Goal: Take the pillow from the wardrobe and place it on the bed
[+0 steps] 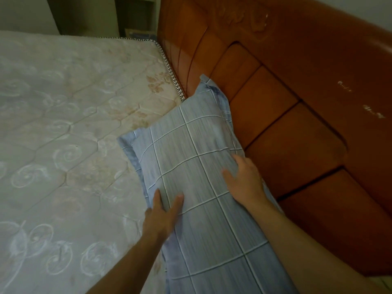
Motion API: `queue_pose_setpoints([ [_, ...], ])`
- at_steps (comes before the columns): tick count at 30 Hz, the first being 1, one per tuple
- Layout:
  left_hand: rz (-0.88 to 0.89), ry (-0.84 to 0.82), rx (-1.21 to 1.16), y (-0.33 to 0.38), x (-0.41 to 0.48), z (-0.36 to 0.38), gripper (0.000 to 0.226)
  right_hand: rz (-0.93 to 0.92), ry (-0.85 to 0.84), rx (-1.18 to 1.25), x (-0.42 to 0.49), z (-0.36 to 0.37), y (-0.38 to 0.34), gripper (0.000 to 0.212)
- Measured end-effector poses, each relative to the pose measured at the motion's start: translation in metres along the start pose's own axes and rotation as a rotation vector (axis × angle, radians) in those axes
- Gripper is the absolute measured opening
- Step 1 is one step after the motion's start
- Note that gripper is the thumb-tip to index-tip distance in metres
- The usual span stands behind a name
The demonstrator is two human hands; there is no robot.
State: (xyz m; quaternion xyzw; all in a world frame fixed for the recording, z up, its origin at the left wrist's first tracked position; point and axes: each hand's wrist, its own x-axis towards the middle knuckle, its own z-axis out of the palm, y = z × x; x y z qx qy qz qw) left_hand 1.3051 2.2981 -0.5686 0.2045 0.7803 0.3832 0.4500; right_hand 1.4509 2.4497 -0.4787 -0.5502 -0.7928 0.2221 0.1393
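Observation:
A blue-grey pillow [191,149] with a white grid pattern lies on the bare quilted mattress [63,124], its long side against the headboard. My left hand [164,215] rests flat on the pillow's near left part, fingers spread. My right hand [244,181] lies flat on its right side, close to the headboard, fingers apart. Neither hand grips the fabric. The pillow's near end runs out of the bottom of the view.
A padded orange-brown headboard [286,124] fills the right side and stands right behind the pillow. The pale floral mattress stretches to the left. At the far top, a dark bedside unit [135,18] stands past the mattress corner.

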Motion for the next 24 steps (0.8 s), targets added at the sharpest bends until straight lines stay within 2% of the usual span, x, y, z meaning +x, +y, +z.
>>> queue_pose_setpoints([
  [2, 0.039, 0.017, 0.046, 0.01, -0.011, -0.007, 0.095, 0.0, -0.118, -0.055, -0.014, -0.007, 0.001, 0.065],
  [6, 0.085, 0.051, 0.001, 0.039, -0.047, -0.022, 0.082, 0.054, -0.379, -0.268, -0.05, -0.026, 0.002, 0.075],
  [8, 0.094, 0.052, -0.028, 0.053, -0.068, -0.031, 0.077, 0.107, -0.466, -0.26, -0.069, -0.039, -0.001, 0.075],
  [10, 0.117, 0.043, -0.032, 0.067, -0.093, -0.042, 0.074, 0.178, -0.492, -0.177, -0.089, -0.058, -0.008, 0.063],
  [13, 0.154, 0.062, -0.047, 0.085, -0.138, -0.06, 0.071, 0.214, -0.324, 0.126, -0.122, -0.092, -0.026, 0.03],
  [16, 0.198, 0.07, -0.089, 0.097, -0.189, -0.075, 0.069, 0.179, -0.139, 0.368, -0.164, -0.129, -0.049, 0.042],
  [18, 0.235, 0.048, -0.131, 0.105, -0.225, -0.085, 0.068, 0.146, -0.083, 0.476, -0.196, -0.151, -0.065, 0.047],
  [24, 0.345, 0.103, -0.16, 0.117, -0.337, -0.117, 0.064, 0.067, 0.074, 0.692, -0.296, -0.201, -0.099, 0.047],
])
